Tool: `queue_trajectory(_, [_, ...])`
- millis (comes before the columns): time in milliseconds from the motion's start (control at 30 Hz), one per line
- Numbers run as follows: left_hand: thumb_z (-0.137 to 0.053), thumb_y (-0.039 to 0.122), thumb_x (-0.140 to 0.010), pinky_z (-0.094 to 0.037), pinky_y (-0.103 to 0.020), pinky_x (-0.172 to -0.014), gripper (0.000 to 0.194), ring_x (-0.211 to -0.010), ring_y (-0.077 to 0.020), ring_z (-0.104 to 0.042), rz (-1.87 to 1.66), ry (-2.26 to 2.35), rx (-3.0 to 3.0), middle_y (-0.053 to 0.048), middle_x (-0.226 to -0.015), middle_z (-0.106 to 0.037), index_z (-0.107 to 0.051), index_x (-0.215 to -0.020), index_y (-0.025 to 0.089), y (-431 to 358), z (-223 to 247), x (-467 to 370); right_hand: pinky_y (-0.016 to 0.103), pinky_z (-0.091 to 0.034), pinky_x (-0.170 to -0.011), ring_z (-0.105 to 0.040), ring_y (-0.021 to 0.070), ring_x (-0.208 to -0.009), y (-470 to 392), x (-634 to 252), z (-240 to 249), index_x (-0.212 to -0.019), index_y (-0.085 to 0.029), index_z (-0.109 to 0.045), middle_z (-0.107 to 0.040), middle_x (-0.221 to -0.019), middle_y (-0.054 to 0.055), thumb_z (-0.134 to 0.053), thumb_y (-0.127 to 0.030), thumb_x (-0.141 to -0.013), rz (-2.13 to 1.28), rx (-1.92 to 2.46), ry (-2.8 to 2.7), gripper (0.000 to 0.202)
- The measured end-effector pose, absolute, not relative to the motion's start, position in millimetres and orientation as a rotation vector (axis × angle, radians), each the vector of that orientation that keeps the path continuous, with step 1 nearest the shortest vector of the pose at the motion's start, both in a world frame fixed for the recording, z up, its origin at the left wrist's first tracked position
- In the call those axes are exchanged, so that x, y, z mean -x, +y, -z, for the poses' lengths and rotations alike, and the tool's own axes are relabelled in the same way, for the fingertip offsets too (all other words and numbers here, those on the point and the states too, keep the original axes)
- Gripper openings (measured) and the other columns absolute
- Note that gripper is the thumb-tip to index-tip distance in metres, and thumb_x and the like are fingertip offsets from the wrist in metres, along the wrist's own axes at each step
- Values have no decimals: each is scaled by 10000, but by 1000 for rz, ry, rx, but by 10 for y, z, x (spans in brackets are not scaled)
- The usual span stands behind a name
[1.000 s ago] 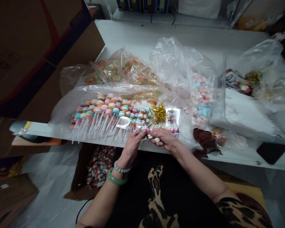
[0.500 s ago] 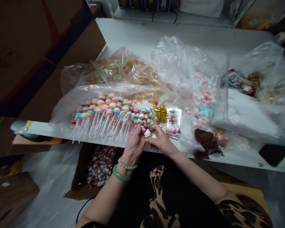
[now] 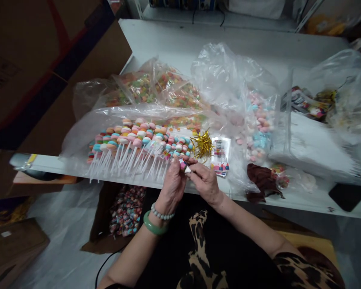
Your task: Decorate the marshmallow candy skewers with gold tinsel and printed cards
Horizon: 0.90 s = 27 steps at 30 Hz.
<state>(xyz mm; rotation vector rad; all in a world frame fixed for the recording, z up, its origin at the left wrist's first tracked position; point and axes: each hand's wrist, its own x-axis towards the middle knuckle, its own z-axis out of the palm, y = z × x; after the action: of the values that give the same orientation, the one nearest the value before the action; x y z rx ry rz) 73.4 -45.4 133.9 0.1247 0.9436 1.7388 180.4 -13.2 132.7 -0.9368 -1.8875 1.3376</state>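
Observation:
My left hand (image 3: 172, 182) is closed round a small colourful printed bag (image 3: 183, 164) at the front edge of the table. The fingers of my right hand (image 3: 207, 182) pinch a white candy (image 3: 188, 170) against the bag's near end; whether it is partly inside, I cannot tell. Just to the left lie many pastel candy skewers (image 3: 132, 136) with white sticks pointing towards me. Gold twist ties (image 3: 202, 143) and a stack of flat printed bags (image 3: 220, 154) lie just beyond my right hand.
Behind are a clear bag of small fruit-coloured candies (image 3: 141, 88) and a bag of pastel candies (image 3: 260, 128). A big cardboard box (image 3: 87, 68) stands at left. White sheets (image 3: 313, 148), a brown cloth (image 3: 260, 180) and a black phone-like slab (image 3: 348, 196) lie right. Below is a carton of wrapped candies (image 3: 128, 210).
My right fingers have closed in on the bag in my left hand. Less of the white candy shows between the hands now. The view has shifted slightly.

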Motion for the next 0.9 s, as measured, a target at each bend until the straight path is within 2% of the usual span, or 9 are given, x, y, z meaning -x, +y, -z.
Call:
queue_trajectory(100, [-687, 504, -786, -506, -282, -848, 322, -888, -164, -644, -1757, 985, -142, -25, -866, -696, -694, -823, 184, -469, -1310, -750, 330, -471, -868, -637, 211, -937, -157, -1776, -1320, -881, -234, -654, -696, -914, 69, -517, -255, -886, -1212, 991, -1992, 138])
queue_trajectory(200, [-736, 471, -749, -507, -260, -824, 307, -892, -154, -636, -1757, 1026, -98, -26, -910, -702, -707, -867, 189, -481, -1298, -762, 317, -496, -822, -642, 202, -940, -116, -1717, -1311, -842, -238, -628, -702, -1020, 57, -541, -255, -855, -1325, 1075, -1864, 90])
queue_trajectory(300, [-735, 497, -737, -516, -273, -782, 359, -928, -183, -635, -1696, 1056, -112, -54, -961, -705, -711, -910, 184, -491, -1294, -769, 245, -476, -513, -610, 131, -632, -40, -1651, -1296, -750, -222, -562, -706, -1013, 29, -612, -300, -765, -1697, 1193, -1503, 94])
queue_trajectory(400, [-701, 555, -743, -516, -284, -746, 432, -925, -212, -639, -1617, 1087, -181, -90, -945, -704, -716, -910, 156, -501, -1266, -767, 189, -275, -308, -426, 64, -377, 26, -1615, -1280, -710, -213, -495, -683, -733, -3, -667, -328, -671, -2026, 1279, -1097, 211])
queue_trajectory(500, [-675, 543, -774, -508, -264, -710, 425, -857, -185, -635, -1575, 1123, -218, -88, -953, -704, -713, -945, 156, -516, -1206, -735, 162, -180, -289, -374, 51, -326, 85, -1623, -1270, -718, -202, -495, -620, -560, -20, -692, -295, -626, -2218, 1324, -869, 236])
queue_trajectory(633, [-679, 560, -764, -494, -239, -663, 452, -767, -141, -615, -1490, 1074, -162, -75, -954, -700, -705, -976, 161, -532, -1145, -627, 149, -127, -300, -289, 26, -299, 134, -1650, -1264, -901, -185, -579, -596, -533, -34, -684, -261, -640, -2469, 1276, -720, 291])
queue_trajectory(700, [-694, 576, -741, -500, -249, -655, 466, -760, -148, -616, -1439, 1039, -123, -75, -923, -700, -709, -949, 160, -534, -1148, -566, 152, -135, -296, -302, 28, -303, 119, -1648, -1265, -908, -187, -583, -599, -548, -35, -689, -287, -657, -2446, 1251, -784, 290])
queue_trajectory(800, [-731, 531, -725, -506, -264, -643, 409, -738, -158, -617, -1430, 1010, -66, -65, -874, -699, -709, -909, 167, -531, -1185, -511, 156, -180, -285, -390, 35, -336, 52, -1629, -1267, -809, -198, -534, -631, -655, -27, -684, -372, -704, -2262, 1205, -977, 253])
queue_trajectory(900, [-750, 460, -724, -492, -262, -611, 343, -709, -156, -611, -1463, 971, 28, -52, -850, -695, -704, -905, 172, -515, -1224, -499, 151, -247, -292, -426, 32, -355, -15, -1626, -1253, -905, -231, -505, -626, -765, -62, -694, -351, -701, -2135, 1144, -1188, 303])
